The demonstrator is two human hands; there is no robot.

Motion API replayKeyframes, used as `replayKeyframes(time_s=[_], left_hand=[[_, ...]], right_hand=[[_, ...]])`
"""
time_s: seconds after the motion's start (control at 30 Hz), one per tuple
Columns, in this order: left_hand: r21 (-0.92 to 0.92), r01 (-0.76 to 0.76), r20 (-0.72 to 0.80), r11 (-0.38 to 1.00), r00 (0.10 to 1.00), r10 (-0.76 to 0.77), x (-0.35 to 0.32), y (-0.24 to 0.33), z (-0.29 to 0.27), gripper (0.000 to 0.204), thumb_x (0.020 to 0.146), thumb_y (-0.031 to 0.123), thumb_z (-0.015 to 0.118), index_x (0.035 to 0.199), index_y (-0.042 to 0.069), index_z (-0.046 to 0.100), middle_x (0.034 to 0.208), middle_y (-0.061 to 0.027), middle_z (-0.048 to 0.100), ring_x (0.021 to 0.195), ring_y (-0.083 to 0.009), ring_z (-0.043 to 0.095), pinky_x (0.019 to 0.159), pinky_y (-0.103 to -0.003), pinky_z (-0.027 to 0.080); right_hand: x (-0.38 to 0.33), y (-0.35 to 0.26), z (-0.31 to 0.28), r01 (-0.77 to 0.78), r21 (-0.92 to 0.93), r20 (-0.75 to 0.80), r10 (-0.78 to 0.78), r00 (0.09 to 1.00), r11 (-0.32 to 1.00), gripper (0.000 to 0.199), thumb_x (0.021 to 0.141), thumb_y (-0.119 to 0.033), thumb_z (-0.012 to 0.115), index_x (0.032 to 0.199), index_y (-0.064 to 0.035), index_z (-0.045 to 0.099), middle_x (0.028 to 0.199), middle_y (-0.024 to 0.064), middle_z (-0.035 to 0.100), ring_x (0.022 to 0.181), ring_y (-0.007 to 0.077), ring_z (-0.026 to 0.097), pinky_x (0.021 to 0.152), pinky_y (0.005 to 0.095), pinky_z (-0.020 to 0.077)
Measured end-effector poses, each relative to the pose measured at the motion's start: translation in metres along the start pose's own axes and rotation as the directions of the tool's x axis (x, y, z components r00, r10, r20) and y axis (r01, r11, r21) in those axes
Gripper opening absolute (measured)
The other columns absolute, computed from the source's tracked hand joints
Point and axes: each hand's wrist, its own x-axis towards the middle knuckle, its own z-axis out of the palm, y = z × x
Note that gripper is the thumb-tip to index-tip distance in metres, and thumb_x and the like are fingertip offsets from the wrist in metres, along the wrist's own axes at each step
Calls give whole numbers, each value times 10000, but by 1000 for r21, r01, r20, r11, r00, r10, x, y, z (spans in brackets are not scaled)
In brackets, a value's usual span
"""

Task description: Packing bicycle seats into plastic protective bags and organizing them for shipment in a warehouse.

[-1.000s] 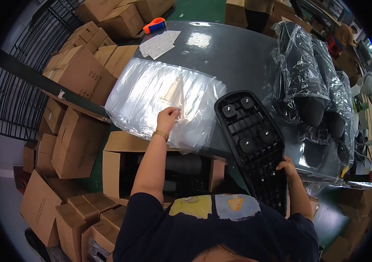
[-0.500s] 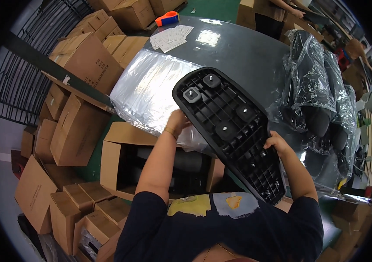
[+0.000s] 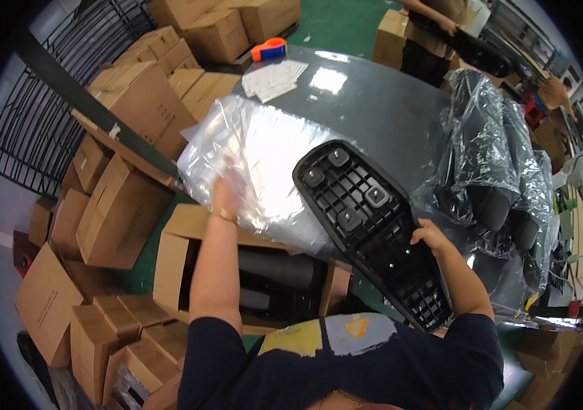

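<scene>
Black seat panel (image 3: pixel 377 236) is in the right hand (image 3: pixel 431 236), ribbed underside facing the camera. It sits diagonally: wide end up-left, overlapping the right side of the bag stack in view, narrow end down by the person's shirt (image 3: pixel 346 365). Can't tell if it touches the table. Four square pads with bolts at the wide end, more bolts further down.

Right hand: fingers closed around the panel's right edge, part of the grip hidden behind it.

Left hand (image 3: pixel 228 191): over the left part of the clear plastic bags (image 3: pixel 281 147), film bunched around it. Motion blur, so can't tell how far the fingers are open or whether they have hold of a bag.

Bags lie on the grey table (image 3: pixel 373 102). Paper slips (image 3: pixel 274 80) just beyond them, orange-and-blue tape dispenser (image 3: pixel 269 49) behind those at the table edge. Film-wrapped black seats (image 3: pixel 486 143) on the right side. Open carton (image 3: pixel 170 273) below the near edge, black parts (image 3: pixel 281 266) inside. More cartons (image 3: pixel 142 113) stacked left. Co-worker (image 3: pixel 435 44) at top right holds a black part.
</scene>
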Motion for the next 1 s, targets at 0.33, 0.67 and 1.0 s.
replayKeyframes(time_s=[0.33,0.67,1.0], left_hand=[[386,182,260,904,919,-296,-47,-107,101,282,904,65,487,1180,37,538,1099,-85,597,948,-207,577,802,-318,489],[-276,394,302,876,901,-310,2,-140,25,375,939,295,462,1184,28,556,1125,-97,618,994,-222,597,892,-350,477],[-395,-417,-202,819,909,365,-9,127,-24,326,986,308,353,782,98,497,712,-4,554,430,-79,365,384,-203,323]], right_hand=[[24,5,17,30,390,76,-65,995,920,540,500,23,557,1040,39,550,871,141,628,768,263,624,736,358,516],[107,-13,100,-121,459,376,-70,924,880,388,572,10,517,948,71,588,806,153,637,679,246,647,665,353,564],[105,-23,49,-56,309,224,-15,974,949,399,557,4,531,947,62,593,821,148,635,685,255,629,661,351,543]])
